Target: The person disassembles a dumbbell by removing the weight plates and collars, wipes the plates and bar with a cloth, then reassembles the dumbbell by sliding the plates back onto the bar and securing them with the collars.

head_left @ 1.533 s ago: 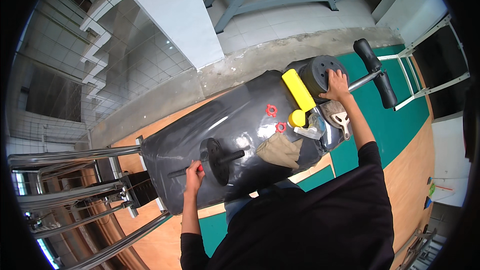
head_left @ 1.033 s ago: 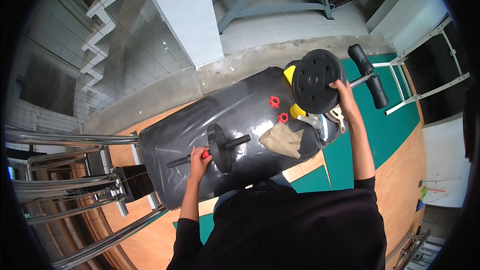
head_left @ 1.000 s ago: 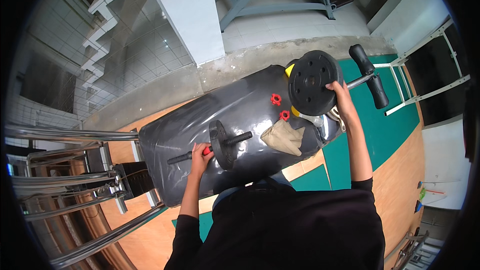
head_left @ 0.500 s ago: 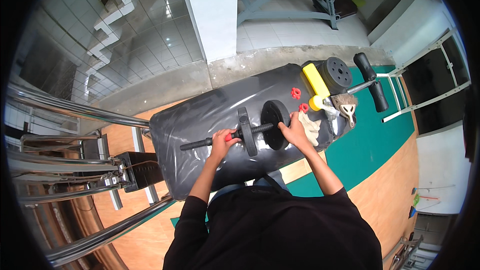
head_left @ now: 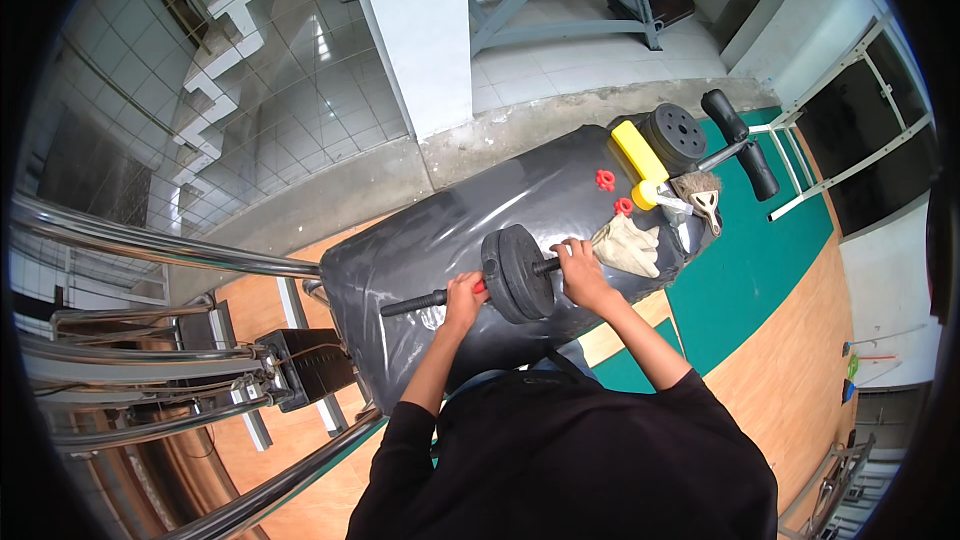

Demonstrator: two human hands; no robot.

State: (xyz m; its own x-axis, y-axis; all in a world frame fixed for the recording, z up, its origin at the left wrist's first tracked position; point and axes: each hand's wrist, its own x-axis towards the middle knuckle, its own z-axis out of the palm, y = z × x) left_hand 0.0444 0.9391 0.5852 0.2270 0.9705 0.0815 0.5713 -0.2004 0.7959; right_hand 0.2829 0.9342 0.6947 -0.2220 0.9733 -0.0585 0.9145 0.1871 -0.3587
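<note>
A black threaded dumbbell bar (head_left: 408, 306) lies across the black padded bench, carrying two round black weight plates (head_left: 524, 273) pressed side by side near its middle. My left hand (head_left: 465, 298) is closed round the bar just left of the plates, where a bit of red collar shows between the fingers. To the right of the plates, my right hand (head_left: 580, 268) grips the bar's other end. Its fingertips are partly hidden. Close to that hand lie cream work gloves (head_left: 628, 245) and two red star-shaped nuts (head_left: 605, 180), one beyond the other.
On the bench's (head_left: 400, 240) far right are a yellow bottle (head_left: 638, 152), stacked black plates (head_left: 678, 135) and a brush (head_left: 699, 195). Foam rollers (head_left: 740, 145) stick out beyond. Chrome rails (head_left: 160, 245) and a weight stack (head_left: 305, 365) stand left. A concrete ledge (head_left: 520, 110) runs behind.
The outer plate has slid left along the bar against the inner one. My right hand has gone from that plate to the bar's right end. The view has shifted slightly.
</note>
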